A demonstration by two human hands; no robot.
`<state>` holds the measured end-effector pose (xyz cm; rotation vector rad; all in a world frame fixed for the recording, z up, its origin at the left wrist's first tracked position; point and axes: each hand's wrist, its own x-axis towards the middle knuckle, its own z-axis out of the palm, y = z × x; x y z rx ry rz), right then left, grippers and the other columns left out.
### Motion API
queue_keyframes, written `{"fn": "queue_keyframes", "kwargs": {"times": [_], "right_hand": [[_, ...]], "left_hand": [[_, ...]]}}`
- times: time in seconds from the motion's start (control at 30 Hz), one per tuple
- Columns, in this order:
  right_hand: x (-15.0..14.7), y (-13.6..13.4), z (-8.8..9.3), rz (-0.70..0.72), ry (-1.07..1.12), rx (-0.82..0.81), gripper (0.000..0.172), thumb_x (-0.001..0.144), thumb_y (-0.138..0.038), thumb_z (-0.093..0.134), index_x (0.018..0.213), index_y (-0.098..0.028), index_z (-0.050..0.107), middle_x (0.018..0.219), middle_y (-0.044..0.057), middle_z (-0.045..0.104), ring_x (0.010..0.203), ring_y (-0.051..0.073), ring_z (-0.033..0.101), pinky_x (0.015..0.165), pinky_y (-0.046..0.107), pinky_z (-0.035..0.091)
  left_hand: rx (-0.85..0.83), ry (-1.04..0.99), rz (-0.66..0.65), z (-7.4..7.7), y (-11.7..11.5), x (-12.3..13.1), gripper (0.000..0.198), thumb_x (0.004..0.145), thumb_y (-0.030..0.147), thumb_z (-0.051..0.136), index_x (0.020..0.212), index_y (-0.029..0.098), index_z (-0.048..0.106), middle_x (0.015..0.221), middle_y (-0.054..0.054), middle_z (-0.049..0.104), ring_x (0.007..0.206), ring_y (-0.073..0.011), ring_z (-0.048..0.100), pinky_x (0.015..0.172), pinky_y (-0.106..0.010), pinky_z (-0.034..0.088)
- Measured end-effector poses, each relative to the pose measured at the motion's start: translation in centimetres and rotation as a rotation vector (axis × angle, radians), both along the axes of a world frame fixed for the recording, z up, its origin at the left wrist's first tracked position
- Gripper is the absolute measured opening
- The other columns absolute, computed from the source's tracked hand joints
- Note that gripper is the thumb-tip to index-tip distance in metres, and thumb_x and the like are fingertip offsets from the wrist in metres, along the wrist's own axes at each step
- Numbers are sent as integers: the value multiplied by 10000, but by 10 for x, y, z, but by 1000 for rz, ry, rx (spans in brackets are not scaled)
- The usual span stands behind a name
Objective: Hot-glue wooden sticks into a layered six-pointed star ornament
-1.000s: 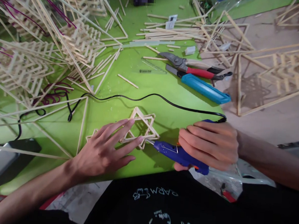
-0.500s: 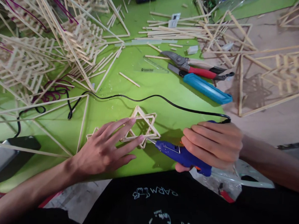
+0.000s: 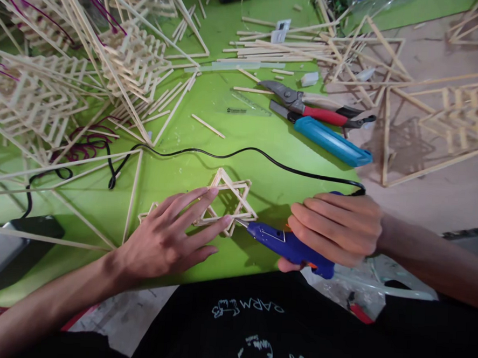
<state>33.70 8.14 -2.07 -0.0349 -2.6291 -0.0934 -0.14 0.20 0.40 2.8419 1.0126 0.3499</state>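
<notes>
A small star frame of pale wooden sticks lies near the green table's front edge. My left hand is spread over it, with two outstretched fingertips resting on its sticks; the palm hides part of the frame. My right hand is wrapped round a blue hot glue gun. The gun's metal nozzle points left and meets the star's lower sticks, close to my left index fingertip. A black cord runs from the gun across the table to the left.
Pruning shears and a blue utility knife lie at the upper right, beside a clear ruler. Loose sticks are piled behind them. Stacked stick structures crowd the left; a larger star frame stands right.
The glue gun and my right hand have shifted slightly to the left, bringing the nozzle a little further along the star's sticks. My left hand has stayed in place.
</notes>
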Motion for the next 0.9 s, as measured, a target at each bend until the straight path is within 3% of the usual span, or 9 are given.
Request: {"fn": "queue_keyframes", "kwargs": {"times": [0.07, 0.2, 0.9], "right_hand": [[-9, -1, 6, -13, 67, 145, 475, 834, -647, 637, 748, -189, 726, 707, 71, 713, 600, 176, 647, 468, 305, 546], [-22, -2, 14, -65, 181, 164, 594, 818, -712, 635, 699, -131, 675, 627, 65, 680, 552, 160, 628, 463, 291, 519], [-23, -2, 14, -68, 195, 194, 598, 867, -696, 582, 681, -133, 657, 589, 43, 655, 530, 136, 597, 460, 275, 474]], "left_hand": [[1, -4, 1, 0, 0, -1, 521, 900, 369, 714, 1379, 209, 585, 1482, -232, 506, 1348, -372, 537, 964, -526, 581], [-5, 3, -3, -1, -1, -1, 532, 898, 364, 717, 1388, 210, 576, 1492, -237, 493, 1364, -376, 521, 974, -532, 575], [-15, 22, 7, 1, 0, 1, 530, 906, 375, 711, 1396, 222, 578, 1489, -234, 498, 1361, -373, 526, 978, -528, 571]]}}
